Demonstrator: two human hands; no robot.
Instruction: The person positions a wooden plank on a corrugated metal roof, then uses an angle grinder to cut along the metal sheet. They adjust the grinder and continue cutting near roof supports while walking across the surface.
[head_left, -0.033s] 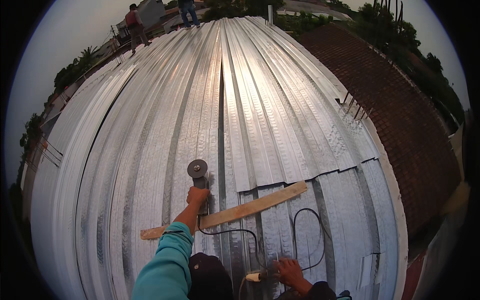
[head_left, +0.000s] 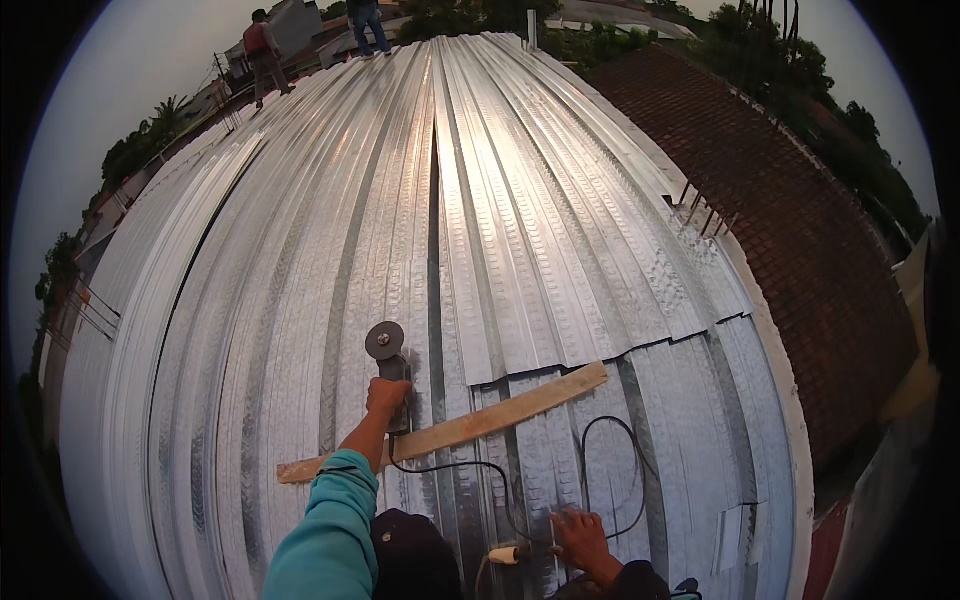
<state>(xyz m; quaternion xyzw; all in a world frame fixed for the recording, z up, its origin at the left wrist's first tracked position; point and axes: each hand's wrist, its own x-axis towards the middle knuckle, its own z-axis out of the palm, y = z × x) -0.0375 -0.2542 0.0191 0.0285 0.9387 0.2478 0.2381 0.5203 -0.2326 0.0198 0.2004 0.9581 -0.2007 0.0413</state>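
Observation:
My left hand, below a teal sleeve, is closed around the body of an angle grinder. The grinder's dark round disc points away from me, over the ribbed metal sheets. Just under that hand, a wooden plank lies slantwise across the ribs. A black power cord runs from the grinder toward my right hand and loops on the metal. That hand is low on the roof with its fingers spread, beside a cream-coloured cord connector. Whether it touches the cord's end I cannot tell.
An overlapping upper sheet ends in a stepped edge near the plank. Rebar stubs rise at the right edge, beside a lower tiled roof. Two people, one in a red top, stand at the far end. A dark rounded shape fills the bottom middle.
The whole view has shifted slightly. The grinder has moved a little to the left and its disc leans more to the left. My right hand stays in about the same place.

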